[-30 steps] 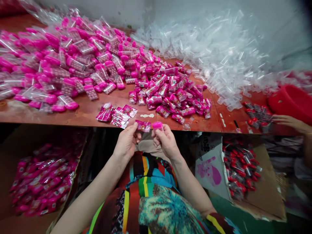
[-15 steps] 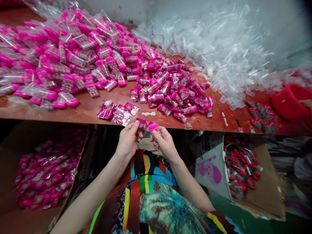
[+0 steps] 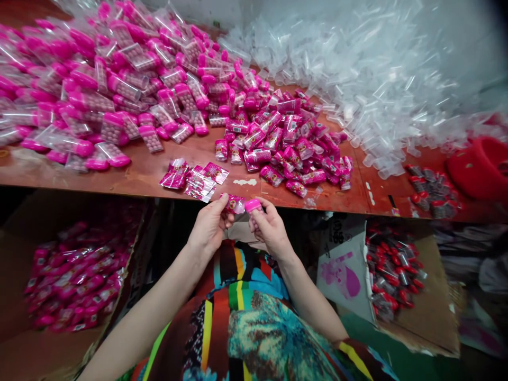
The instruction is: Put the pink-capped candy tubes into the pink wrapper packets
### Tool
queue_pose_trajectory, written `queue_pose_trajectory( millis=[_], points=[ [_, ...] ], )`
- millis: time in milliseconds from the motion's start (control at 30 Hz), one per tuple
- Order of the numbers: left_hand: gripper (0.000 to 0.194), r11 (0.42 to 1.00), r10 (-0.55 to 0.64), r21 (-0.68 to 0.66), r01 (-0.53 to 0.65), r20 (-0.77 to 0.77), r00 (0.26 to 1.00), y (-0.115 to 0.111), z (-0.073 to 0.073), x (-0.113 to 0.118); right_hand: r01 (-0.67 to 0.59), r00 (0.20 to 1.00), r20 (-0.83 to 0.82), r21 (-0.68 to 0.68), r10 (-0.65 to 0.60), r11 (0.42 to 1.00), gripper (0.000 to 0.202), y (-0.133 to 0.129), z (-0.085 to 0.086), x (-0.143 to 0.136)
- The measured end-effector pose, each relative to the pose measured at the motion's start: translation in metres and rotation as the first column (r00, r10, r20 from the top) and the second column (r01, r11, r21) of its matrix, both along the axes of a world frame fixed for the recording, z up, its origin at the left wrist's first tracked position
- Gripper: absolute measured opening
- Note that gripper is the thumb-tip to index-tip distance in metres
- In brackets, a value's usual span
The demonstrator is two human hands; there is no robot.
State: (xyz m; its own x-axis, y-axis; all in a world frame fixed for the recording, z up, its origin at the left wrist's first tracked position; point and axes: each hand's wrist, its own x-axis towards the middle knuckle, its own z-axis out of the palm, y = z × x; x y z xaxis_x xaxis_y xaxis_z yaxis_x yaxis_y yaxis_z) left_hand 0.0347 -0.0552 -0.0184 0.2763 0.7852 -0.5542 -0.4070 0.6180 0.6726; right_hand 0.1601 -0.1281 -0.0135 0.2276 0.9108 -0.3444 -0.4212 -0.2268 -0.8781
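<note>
Just off the table's front edge, my left hand (image 3: 211, 225) pinches a printed pink wrapper sleeve (image 3: 235, 203). My right hand (image 3: 270, 228) is closed on a small candy bottle (image 3: 252, 207) with a bright pink cap and pale pink beads. The cap end points toward the sleeve, with a slight gap between them; my fingers cover part of the bottle. On the table beyond my left hand lie flat pink sleeves (image 3: 200, 181) in a small stack. Wrapped pink bottles (image 3: 286, 140) form a heap ahead of my right hand.
Unwrapped pink-capped bottles (image 3: 119, 90) pile up at the left. Clear plastic tubes (image 3: 357, 79) cover the back right, near a red container (image 3: 472, 169) and red-capped bottles (image 3: 434, 191). Below the table (image 3: 79, 185) edge, cardboard boxes hold pink packs (image 3: 79, 280) and red-capped bottles (image 3: 395, 270).
The bottle's capped end has separated from the sleeve and turned more upright in my right hand, showing its beads. My left hand keeps hold of the sleeve. The view has shifted slightly.
</note>
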Motion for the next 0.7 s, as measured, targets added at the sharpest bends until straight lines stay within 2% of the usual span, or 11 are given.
queue_pose_trajectory(
  millis=[200, 367, 533, 700],
  points=[
    [0.038, 0.999, 0.015, 0.037, -0.014, -0.015, 1.0, -0.0019, -0.0053, 0.0017, 0.006, 0.995, 0.1, 0.022, -0.008, 1.0, 0.053, -0.0011, -0.0065, -0.0037],
    [0.042, 0.997, 0.014, 0.082, -0.007, -0.085, 0.996, -0.0035, -0.0038, 0.0018, -0.014, 0.99, 0.141, 0.01, 0.012, 1.0, 0.049, -0.0036, -0.0069, -0.0011],
    [0.042, 0.989, -0.024, 0.142, 0.039, -0.105, 0.994, -0.006, -0.0027, 0.0025, 0.013, 0.992, 0.124, -0.006, -0.012, 1.0, 0.049, -0.003, -0.0026, 0.0008],
    [0.044, 0.992, -0.005, 0.124, 0.022, -0.139, 0.99, -0.0061, -0.0045, 0.0028, -0.057, 0.996, 0.069, 0.003, 0.057, 0.998, 0.046, -0.0057, -0.0031, 0.001]
  ],
)
